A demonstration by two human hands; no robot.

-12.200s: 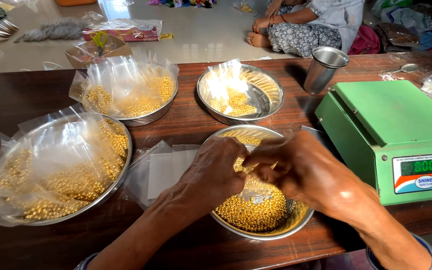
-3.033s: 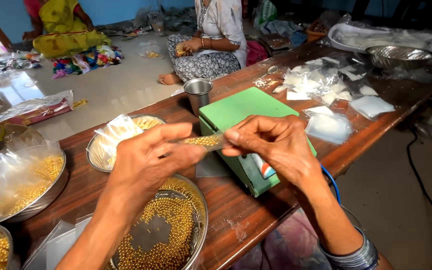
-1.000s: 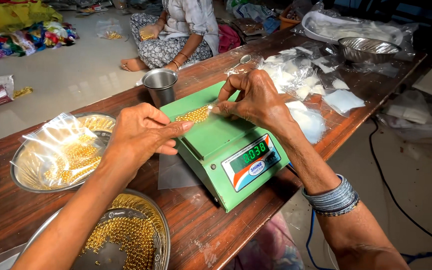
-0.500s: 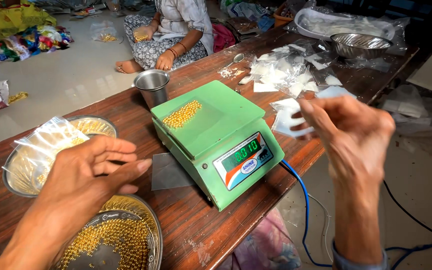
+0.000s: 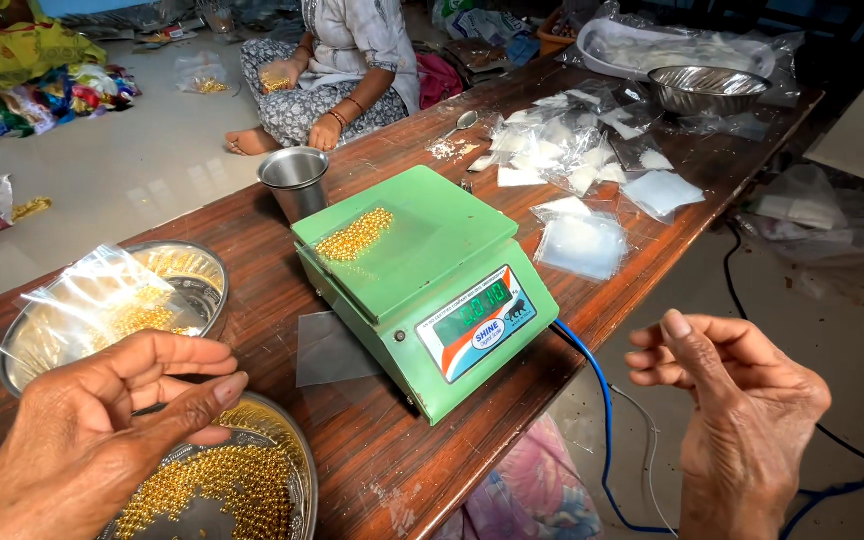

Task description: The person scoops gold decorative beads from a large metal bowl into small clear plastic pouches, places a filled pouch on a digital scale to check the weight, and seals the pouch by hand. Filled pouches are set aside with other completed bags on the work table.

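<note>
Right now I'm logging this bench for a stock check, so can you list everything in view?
weighing scale: one, green, middle of table
loose beads: small heap, gold, on the scale's platform
bead bowls: two steel, near left, gold beads inside
steel cup: one, behind the scale
clear pouches: many, right of the scale
empty steel bowl: one, far right end
table: one, brown wood
seated person: one, on the floor beyond
left hand: empty, over a bead bowl
right hand: empty, off the table edge

Green-lit screen [image 5: 474,312] on scale front; clear packets [image 5: 580,243] right.
</note>
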